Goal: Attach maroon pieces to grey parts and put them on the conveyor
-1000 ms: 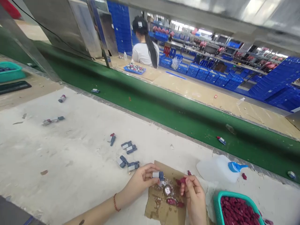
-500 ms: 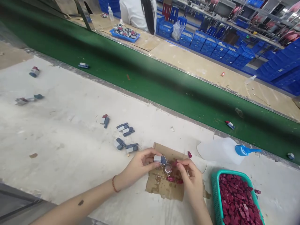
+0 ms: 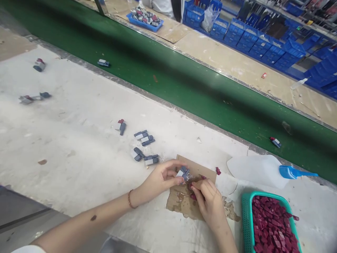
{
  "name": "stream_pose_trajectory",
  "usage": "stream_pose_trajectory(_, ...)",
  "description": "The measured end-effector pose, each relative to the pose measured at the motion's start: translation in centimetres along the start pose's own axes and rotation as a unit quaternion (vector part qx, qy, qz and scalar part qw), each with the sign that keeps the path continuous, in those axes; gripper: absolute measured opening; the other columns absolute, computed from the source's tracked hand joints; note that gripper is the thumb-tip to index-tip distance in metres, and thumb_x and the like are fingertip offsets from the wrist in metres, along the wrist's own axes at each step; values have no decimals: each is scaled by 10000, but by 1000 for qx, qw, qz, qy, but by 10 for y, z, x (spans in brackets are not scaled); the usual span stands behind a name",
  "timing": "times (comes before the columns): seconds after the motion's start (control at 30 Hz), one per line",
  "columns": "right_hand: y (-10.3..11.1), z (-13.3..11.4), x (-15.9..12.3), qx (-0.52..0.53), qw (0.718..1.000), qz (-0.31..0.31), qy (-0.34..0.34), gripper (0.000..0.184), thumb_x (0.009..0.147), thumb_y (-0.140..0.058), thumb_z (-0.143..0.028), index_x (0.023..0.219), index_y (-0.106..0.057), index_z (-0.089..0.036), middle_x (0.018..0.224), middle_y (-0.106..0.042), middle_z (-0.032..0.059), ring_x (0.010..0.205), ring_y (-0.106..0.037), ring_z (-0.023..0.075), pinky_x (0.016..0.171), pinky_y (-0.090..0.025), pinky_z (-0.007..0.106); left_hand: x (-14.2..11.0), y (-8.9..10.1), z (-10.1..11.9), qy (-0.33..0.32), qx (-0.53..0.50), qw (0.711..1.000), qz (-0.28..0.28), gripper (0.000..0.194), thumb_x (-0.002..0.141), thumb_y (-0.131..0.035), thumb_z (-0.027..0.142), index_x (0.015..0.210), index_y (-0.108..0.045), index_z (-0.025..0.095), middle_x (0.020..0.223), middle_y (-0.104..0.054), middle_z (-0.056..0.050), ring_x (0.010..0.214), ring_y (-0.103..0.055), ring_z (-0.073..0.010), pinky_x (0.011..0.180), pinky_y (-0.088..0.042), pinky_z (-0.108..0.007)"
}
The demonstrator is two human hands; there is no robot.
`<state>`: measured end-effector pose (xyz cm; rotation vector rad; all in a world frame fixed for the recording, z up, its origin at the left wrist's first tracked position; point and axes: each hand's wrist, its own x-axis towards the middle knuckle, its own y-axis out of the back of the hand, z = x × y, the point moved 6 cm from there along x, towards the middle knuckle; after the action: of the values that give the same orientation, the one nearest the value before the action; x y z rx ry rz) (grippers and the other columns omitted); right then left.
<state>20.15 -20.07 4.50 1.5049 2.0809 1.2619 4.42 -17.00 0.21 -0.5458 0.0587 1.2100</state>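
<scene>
My left hand (image 3: pixel 162 178) pinches a small grey and white plastic part (image 3: pixel 183 173) over a stained piece of cardboard (image 3: pixel 181 203). My right hand (image 3: pixel 207 200) is closed, its fingertips pressed on a small dark red piece (image 3: pixel 191 186) lying on the cardboard right beside the grey part. Several more grey and white parts (image 3: pixel 143 146) lie on the white table (image 3: pixel 79 140) just left of my left hand. A teal basket (image 3: pixel 246 211) full of dark red pieces (image 3: pixel 272 228) stands at the right of my right hand.
A clear squeeze bottle (image 3: pixel 255 170) with a blue nozzle lies behind the basket. A green conveyor belt (image 3: pixel 184 88) runs behind the table, carrying a few small parts (image 3: pixel 275 142). Stray parts (image 3: pixel 34 98) lie at the far left. Blue crates (image 3: pixel 250 42) stand beyond the belt.
The view tilted further down, so the co-worker across the belt has left the frame. My hands have come together over the cardboard, the right one lowering onto the red piece.
</scene>
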Motion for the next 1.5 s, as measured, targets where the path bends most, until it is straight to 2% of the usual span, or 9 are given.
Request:
stream_pose_trajectory(0.13,-3,0,-1,-14,1000,-4,10,219,1006,-422,-186,877,-597,-216,719,-602,27,688,-560,188,654,-478,298,-1,-1,6,-26,17,1000,-7,280,738,-764,244,1002,-719,162,1347,-576,-115,1098,-621,-238,844,-554,-304)
stream_pose_trajectory(0.27,-3,0,-1,-2,1000,-8,9,211,1000,-437,-171,866,-593,-220,726,-594,26,696,-539,186,667,-474,291,0,-4,-1,10,-24,999,-45,376,682,-819,239,1030,-699,159,1337,-582,-129,878,-700,-185,825,-583,-340)
stream_pose_trajectory(0.4,-3,-2,1,-4,1000,-5,11,235,1004,-433,-179,834,-591,-214,699,-570,23,683,-527,183,647,-463,283,0,-5,-8,50,-18,998,-46,385,686,-819,307,1005,-683,139,1013,-724,-103,805,-722,-209,764,-595,-332)
stream_pose_trajectory(0.47,-1,-1,2,6,1000,-5,-5,255,1002,-437,-195,799,-590,-216,675,-564,19,664,-528,183,631,-461,286,-1,-4,-8,48,9,998,-36,348,710,-794,348,956,-673,135,892,-729,-76,687,-711,-186,678,-590,-304)
stream_pose_trajectory(0.57,3,2,0,65,997,11,-48,229,983,-478,-220,794,-608,-216,703,-618,29,672,-570,185,628,-473,294,-5,-6,-1,12,55,998,-34,287,789,-717,371,946,-618,153,941,-712,-68,629,-683,-149,614,-563,-270)
stream_pose_trajectory(0.77,13,21,-15,256,926,147,-236,217,918,-604,-387,801,-669,-216,695,-672,16,612,-619,158,551,-484,247,-14,-13,6,-57,186,978,-71,211,901,-563,366,999,-558,179,865,-671,-38,686,-636,-146,590,-506,-235)
stream_pose_trajectory(0.9,7,23,-17,323,887,166,-286,316,849,-659,-497,763,-685,-194,637,-647,18,538,-588,146,498,-473,242,-16,-17,6,-107,276,952,-75,213,929,-535,364,1004,-614,181,932,-700,-56,775,-633,-163,655,-499,-242)
stream_pose_trajectory(1.23,-2,12,-10,350,888,156,-256,280,871,-649,-456,766,-677,-198,648,-634,18,576,-592,149,518,-482,246,-17,-22,3,-149,335,925,-102,278,968,-488,386,1062,-627,164,941,-717,-75,739,-636,-161,707,-514,-253)
stream_pose_trajectory(1.5,-6,4,-7,304,926,113,-191,179,934,-589,-316,806,-651,-207,736,-666,27,663,-612,155,578,-478,252,-18,-24,4,-161,359,912,-112,300,988,-450,408,1045,-617,165,913,-711,-68,757,-648,-165,712,-516,-252)
